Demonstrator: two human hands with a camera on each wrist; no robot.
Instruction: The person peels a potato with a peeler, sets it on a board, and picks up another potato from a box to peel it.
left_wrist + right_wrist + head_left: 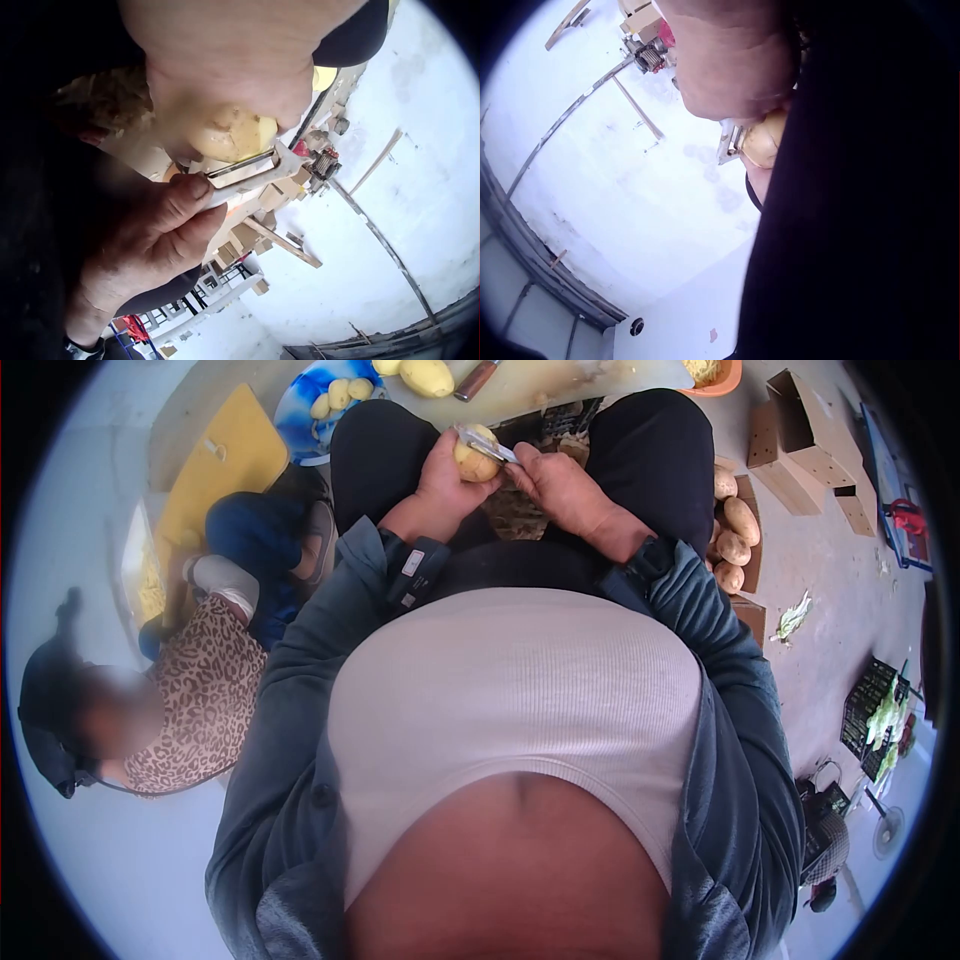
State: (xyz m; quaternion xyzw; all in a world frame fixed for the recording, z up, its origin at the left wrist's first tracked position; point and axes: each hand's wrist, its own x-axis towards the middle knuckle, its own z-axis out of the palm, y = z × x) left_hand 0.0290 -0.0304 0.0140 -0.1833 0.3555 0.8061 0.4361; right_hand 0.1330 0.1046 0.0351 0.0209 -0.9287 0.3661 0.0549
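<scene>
In the head view, my left hand (445, 482) grips a potato (474, 464) in front of the knees. Most of its skin shows brown, and a bare yellow patch shows at one end in the left wrist view. My right hand (568, 488) holds a peeler (490, 446) by its pale handle, the blade lying along the potato. Seen from the left wrist, the peeler (259, 178) has a metal blade right at the potato's (229, 137) surface. The right wrist view shows only part of the potato (763, 142), the rest hidden by the hand and a dark sleeve.
Peelings (515, 515) lie below, between the knees. Ahead are a blue-white basin (290, 430) of peeled potatoes, more peeled potatoes (428, 377), a wooden knife handle (478, 380) and an orange bowl (733, 382). Unpeeled potatoes (738, 520) fill a box at right; another person (200, 690) sits left.
</scene>
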